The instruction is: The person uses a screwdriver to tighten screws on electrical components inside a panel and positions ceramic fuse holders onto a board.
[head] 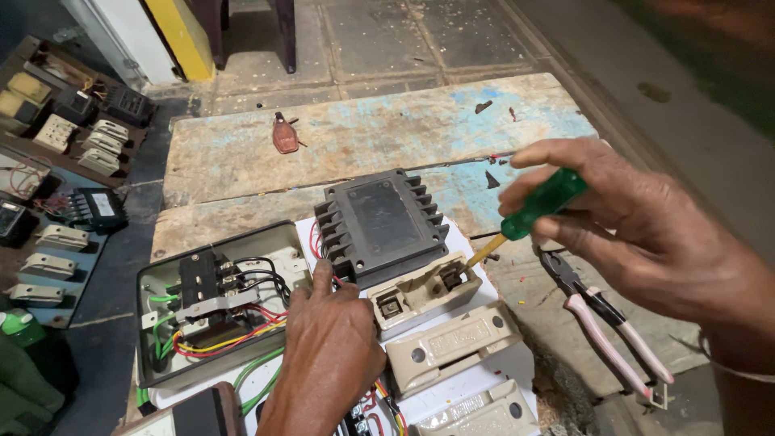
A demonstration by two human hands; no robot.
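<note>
My right hand (646, 234) grips a screwdriver with a clear green handle (542, 203). Its tip rests in the top of a cream fuse holder (424, 292) on a white board (460, 387). My left hand (329, 347) presses flat on that board, fingers touching the base of a black finned block (381, 224). Left of this hand stands an open grey box (274, 242) with a black switch (200, 281) and red, yellow, green and black wires. Two more cream fuse holders (452, 343) lie below the first.
Pink-handled pliers (605, 319) lie on the worn wooden bench (363, 133) under my right wrist. A small brown key fob (284, 134) sits farther back. Shelves at the left hold several cream and black electrical parts (73, 129). Tiled floor lies beyond.
</note>
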